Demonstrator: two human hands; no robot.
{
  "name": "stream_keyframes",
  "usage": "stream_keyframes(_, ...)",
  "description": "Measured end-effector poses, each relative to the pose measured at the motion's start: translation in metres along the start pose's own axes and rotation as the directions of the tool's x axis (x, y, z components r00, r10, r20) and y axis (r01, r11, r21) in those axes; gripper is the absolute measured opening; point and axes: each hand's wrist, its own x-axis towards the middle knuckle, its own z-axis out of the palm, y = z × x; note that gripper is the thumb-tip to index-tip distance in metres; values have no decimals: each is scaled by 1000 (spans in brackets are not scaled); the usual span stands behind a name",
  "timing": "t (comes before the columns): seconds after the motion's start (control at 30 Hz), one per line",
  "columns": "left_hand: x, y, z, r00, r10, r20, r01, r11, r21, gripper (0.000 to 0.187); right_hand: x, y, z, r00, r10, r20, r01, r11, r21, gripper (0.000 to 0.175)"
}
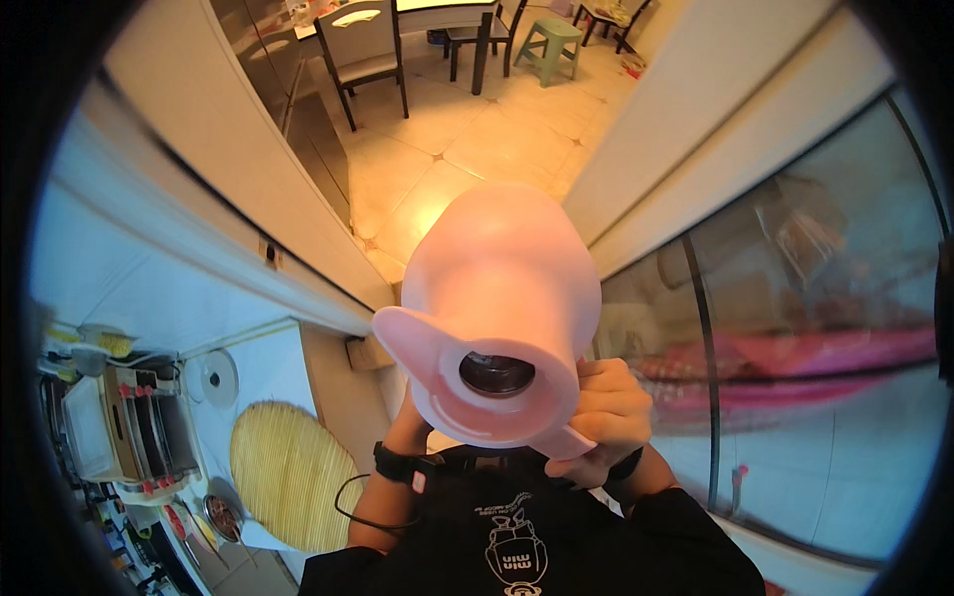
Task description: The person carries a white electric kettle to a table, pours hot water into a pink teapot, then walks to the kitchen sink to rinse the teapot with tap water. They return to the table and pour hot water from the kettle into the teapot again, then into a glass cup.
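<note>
Right before my chest is a pink vacuum jug (507, 283). Its spouted rim and dark inner mouth tilt up towards me, and no lid covers the opening. My right hand (611, 410) grips the jug's handle at the right side, its thumb near the handle's top end. The left forearm reaches behind the jug from below. A black band circles that wrist, but my left hand itself is hidden by the jug's body, so its hold cannot be seen.
A narrow doorway frames me, with a glass panel (775, 298) at right. Beyond it are a chair (365, 56) and a green plastic stool (550, 51). At left, a kitchen counter bears a round woven mat (287, 477), a white lid (218, 378) and a bowl of food (222, 519).
</note>
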Motion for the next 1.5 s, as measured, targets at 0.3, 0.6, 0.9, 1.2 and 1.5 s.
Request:
stream_keyframes(0.3,192,-12,-53,993,108,-43,-104,990,92,27,123,166,-11,999,15,-48,-12,998,67,32)
stream_keyframes(0.6,414,-10,-89,948,-260,-184,221,953,-208,31,230,362,-48,999,-4,-44,4,1000,6,31)
stream_keyframes(0.9,642,-13,-97,908,-347,-233,293,926,-238,13,339,579,-112,992,-4,-126,4,1000,2,30)
stream_keyframes(1.2,842,-49,-99,902,-396,-171,346,901,-263,14,424,754,-169,860,377,-343,-344,926,156,34)
stream_keyframes(1.5,1091,-75,-81,906,-416,76,422,880,-218,16,500,909,-247,660,585,-472,-566,800,201,33)
